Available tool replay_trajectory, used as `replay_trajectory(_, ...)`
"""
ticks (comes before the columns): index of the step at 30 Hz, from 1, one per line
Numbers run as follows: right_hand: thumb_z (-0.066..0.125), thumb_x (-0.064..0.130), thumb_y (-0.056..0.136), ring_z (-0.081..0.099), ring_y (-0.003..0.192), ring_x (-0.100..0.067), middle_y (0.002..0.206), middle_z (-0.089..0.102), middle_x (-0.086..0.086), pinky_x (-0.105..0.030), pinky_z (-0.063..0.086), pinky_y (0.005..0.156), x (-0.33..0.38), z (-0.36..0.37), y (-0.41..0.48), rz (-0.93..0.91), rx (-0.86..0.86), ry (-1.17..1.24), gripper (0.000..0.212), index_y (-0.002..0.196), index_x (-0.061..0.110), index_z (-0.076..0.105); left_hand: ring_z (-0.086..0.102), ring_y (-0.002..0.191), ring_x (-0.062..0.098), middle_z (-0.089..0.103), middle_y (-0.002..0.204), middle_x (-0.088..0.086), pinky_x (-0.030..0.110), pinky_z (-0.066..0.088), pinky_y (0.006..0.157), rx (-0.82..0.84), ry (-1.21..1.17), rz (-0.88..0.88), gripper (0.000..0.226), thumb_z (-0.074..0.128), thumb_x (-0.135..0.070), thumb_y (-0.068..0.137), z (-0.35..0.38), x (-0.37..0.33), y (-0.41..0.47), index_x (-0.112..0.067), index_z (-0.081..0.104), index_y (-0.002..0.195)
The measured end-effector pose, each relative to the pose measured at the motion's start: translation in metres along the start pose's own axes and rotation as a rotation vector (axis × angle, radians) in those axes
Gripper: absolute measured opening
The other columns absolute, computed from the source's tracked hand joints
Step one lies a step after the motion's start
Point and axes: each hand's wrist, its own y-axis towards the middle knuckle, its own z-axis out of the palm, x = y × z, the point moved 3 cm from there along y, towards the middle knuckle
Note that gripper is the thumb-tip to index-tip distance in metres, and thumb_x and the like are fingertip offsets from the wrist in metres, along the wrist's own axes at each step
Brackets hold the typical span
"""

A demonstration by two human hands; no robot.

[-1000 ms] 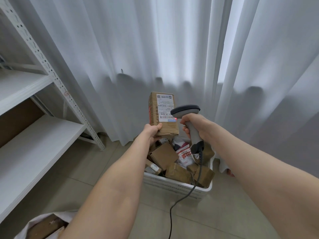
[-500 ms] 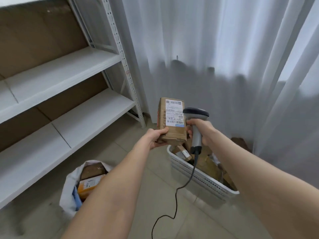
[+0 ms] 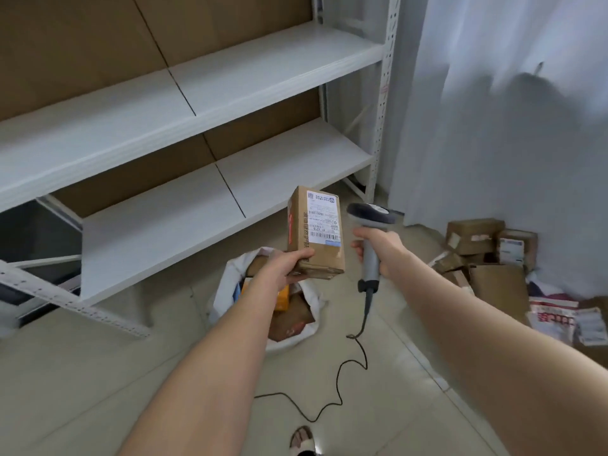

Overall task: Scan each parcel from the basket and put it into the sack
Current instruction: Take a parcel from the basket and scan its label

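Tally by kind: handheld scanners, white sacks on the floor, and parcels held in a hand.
Scanners: 1, the scanner held by the right hand.
White sacks: 1, the sack.
Parcels in hand: 1, the parcel held by the left hand.
Total: 3

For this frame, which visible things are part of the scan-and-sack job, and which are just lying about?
Job: parcel, held by left hand; scanner, gripped by right hand; open sack; waiting parcels at right.
Not job: shelving; curtain.
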Motion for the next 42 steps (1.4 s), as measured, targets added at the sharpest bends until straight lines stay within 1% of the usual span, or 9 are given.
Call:
replay_trajectory(5, 0.070, 0.009, 0.085, 0.052, 0.054, -0.016, 0.069, 0.063, -0.010, -0.028, 0.045, 0.056, -0.036, 0.101, 0.046, 0.074, 0.005, -0.003, 0.011, 0.082, 0.007, 0.059, 0.067, 0.087, 0.019, 0.069, 0.107, 0.010, 0.031, 0.057, 0.060, -0.126, -0.030, -0.045, 0.045, 0.076, -0.010, 0.078, -0.100, 0.013, 0.063, -0.008, 0.059, 0.120)
replay_trajectory(12, 0.065, 0.002, 0.086, 0.049, 0.047, -0.016, 0.062, 0.057, -0.011, -0.020, 0.042, 0.045, -0.102, 0.174, 0.141, 0.150, 0.024, 0.016, 0.016, 0.074, 0.006, 0.056, 0.065, 0.096, 0.022, 0.067, 0.110, 0.011, 0.035, 0.058, 0.073, -0.202, -0.013, -0.135, 0.043, 0.076, -0.011, 0.078, -0.152, 0.068, 0.167, -0.002, 0.059, 0.117)
replay_trajectory(20, 0.065, 0.003, 0.087, 0.050, 0.051, -0.015, 0.059, 0.056, -0.007, -0.022, 0.043, 0.050, -0.197, 0.183, 0.276, 0.255, 0.023, -0.026, 0.020, 0.070, 0.006, 0.056, 0.062, 0.103, 0.026, 0.063, 0.114, 0.010, 0.042, 0.056, 0.086, -0.290, -0.023, -0.282, 0.044, 0.075, -0.011, 0.079, -0.149, 0.155, 0.279, -0.009, 0.055, 0.118)
replay_trajectory(24, 0.067, 0.005, 0.087, 0.052, 0.049, -0.013, 0.063, 0.056, -0.007, -0.019, 0.044, 0.044, -0.238, 0.179, 0.337, 0.321, 0.033, -0.077, 0.017, 0.073, 0.006, 0.057, 0.063, 0.105, 0.026, 0.064, 0.116, 0.011, 0.040, 0.058, 0.082, -0.327, -0.020, -0.344, 0.053, 0.077, -0.013, 0.077, -0.139, 0.195, 0.329, -0.004, 0.055, 0.125)
replay_trajectory(26, 0.069, 0.007, 0.085, 0.055, 0.050, -0.015, 0.064, 0.059, -0.007, -0.022, 0.047, 0.047, -0.260, 0.179, 0.362, 0.337, 0.031, -0.094, 0.015, 0.074, 0.006, 0.059, 0.063, 0.104, 0.025, 0.066, 0.113, 0.010, 0.041, 0.057, 0.084, -0.337, 0.002, -0.357, 0.053, 0.078, -0.015, 0.076, -0.133, 0.215, 0.352, -0.005, 0.057, 0.123)
replay_trajectory(29, 0.078, 0.016, 0.073, 0.068, 0.071, -0.026, 0.077, 0.070, -0.011, -0.040, 0.059, 0.072, -0.297, 0.185, 0.405, 0.329, 0.034, -0.124, 0.016, 0.079, 0.008, 0.065, 0.062, 0.104, 0.024, 0.066, 0.114, 0.006, 0.042, 0.054, 0.092, -0.358, 0.076, -0.345, 0.055, 0.079, -0.021, 0.074, -0.124, 0.242, 0.391, -0.009, 0.058, 0.124)
replay_trajectory(34, 0.071, 0.009, 0.084, 0.065, 0.080, -0.025, 0.085, 0.068, -0.009, -0.035, 0.054, 0.071, -0.346, 0.198, 0.460, 0.303, 0.034, -0.103, 0.009, 0.088, 0.009, 0.064, 0.058, 0.110, 0.025, 0.062, 0.122, 0.002, 0.032, 0.046, 0.091, -0.419, 0.289, -0.211, 0.057, 0.075, -0.033, 0.075, -0.119, 0.274, 0.457, -0.015, 0.055, 0.125)
replay_trajectory(39, 0.082, 0.025, 0.069, 0.063, 0.105, -0.032, 0.114, 0.066, -0.014, -0.049, 0.052, 0.095, -0.393, 0.200, 0.510, 0.327, -0.001, -0.127, 0.055, 0.115, 0.006, 0.062, 0.054, 0.115, 0.027, 0.052, 0.130, 0.008, 0.036, 0.046, 0.097, -0.410, 0.376, -0.104, 0.073, 0.071, -0.041, 0.077, -0.117, 0.297, 0.507, -0.020, 0.040, 0.139)
replay_trajectory(42, 0.080, 0.045, 0.032, 0.058, 0.117, -0.030, 0.135, 0.056, -0.009, -0.048, 0.047, 0.102, -0.431, 0.196, 0.554, 0.263, -0.006, -0.144, 0.105, 0.128, 0.008, 0.057, 0.053, 0.118, 0.026, 0.051, 0.133, 0.008, 0.041, 0.045, 0.100, -0.326, 0.448, -0.072, 0.083, 0.073, -0.045, 0.074, -0.114, 0.314, 0.524, -0.025, 0.033, 0.144)
